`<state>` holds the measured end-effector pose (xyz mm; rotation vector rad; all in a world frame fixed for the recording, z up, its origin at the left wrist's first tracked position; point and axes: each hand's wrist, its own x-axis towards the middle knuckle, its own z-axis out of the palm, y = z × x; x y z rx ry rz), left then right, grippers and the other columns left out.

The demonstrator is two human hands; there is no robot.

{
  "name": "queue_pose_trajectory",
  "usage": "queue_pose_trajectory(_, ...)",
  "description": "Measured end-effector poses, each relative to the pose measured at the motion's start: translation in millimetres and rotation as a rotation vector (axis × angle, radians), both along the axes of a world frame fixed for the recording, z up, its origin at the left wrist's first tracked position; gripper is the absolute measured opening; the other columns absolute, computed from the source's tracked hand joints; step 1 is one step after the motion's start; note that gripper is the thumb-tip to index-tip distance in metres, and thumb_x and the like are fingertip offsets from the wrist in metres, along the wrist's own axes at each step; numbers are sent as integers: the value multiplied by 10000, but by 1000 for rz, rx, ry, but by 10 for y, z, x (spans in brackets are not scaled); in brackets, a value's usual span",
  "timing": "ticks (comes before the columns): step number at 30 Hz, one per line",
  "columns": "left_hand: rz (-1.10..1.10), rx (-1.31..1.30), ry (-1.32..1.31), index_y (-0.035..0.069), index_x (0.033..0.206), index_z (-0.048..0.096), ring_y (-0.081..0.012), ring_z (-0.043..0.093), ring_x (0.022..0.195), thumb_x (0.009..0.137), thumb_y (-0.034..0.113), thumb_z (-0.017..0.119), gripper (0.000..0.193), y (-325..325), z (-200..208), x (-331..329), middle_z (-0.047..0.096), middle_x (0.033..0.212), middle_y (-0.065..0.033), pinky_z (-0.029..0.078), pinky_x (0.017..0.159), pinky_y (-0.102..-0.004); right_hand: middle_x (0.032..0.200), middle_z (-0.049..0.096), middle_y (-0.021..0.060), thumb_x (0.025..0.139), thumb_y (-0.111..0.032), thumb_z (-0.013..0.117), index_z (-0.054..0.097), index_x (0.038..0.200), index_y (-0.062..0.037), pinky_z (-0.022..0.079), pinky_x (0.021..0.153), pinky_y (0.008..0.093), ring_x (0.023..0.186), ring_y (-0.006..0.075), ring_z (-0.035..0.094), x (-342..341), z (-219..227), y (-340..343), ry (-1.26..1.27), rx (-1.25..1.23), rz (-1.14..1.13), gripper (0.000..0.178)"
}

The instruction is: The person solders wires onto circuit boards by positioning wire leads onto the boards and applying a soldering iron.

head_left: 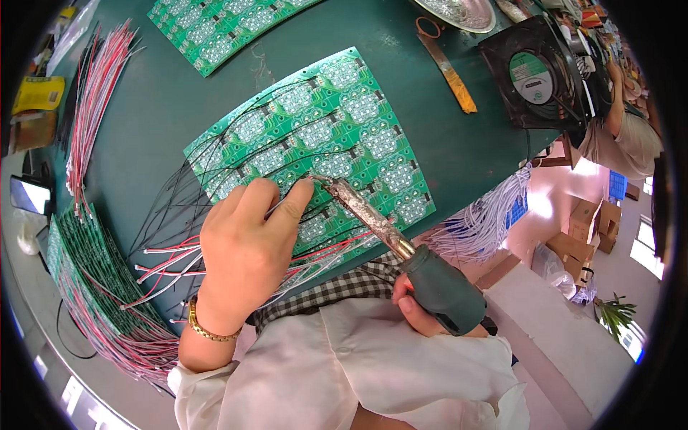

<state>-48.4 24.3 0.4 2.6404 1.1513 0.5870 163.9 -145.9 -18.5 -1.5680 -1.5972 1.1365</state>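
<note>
A green circuit board panel (383, 136) lies on the table in front of me, covered with repeated round solder patterns. Thin black wires (168, 197) run across it, and red and white wires (337, 251) cross its near edge. My left hand (247, 229) is over the near left part of the panel, thumb and fingers pinched on a thin wire whose end they mostly hide. A soldering iron (444, 290) with a dark green handle is gripped in my right hand (416, 308). Its bent tip touches or nearly touches the panel beside my left thumb.
Another green panel (215, 29) lies farther back. Stacked wired boards (100, 287) and a red-and-white wire bundle (93, 115) sit at left. Toward the right are a black fan (534, 75), a metal strip (448, 72), a metal dish (466, 11) and hanging white wires (473, 226). A person (620, 136) sits beyond.
</note>
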Motion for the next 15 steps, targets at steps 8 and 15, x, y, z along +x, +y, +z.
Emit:
queue_pose_trajectory(8,11,1,-5,100,935,670,-164,455,555,616,29,637,328,0,-13,10,430,693,-25,367,473,-301,721,527,57,763,-75,546,545,843,-29,414,589,289,636,176,512,34,61,30,-12,-254,60,92)
queue_pose_trajectory(15,21,-93,21,51,958,662,-202,492,605,601,-40,638,370,-13,60,7,483,719,-64,400,523,-310,769,544,73,768,-70,551,552,826,-34,426,601,301,671,199,528,-15,151,142,-21,-179,20,69)
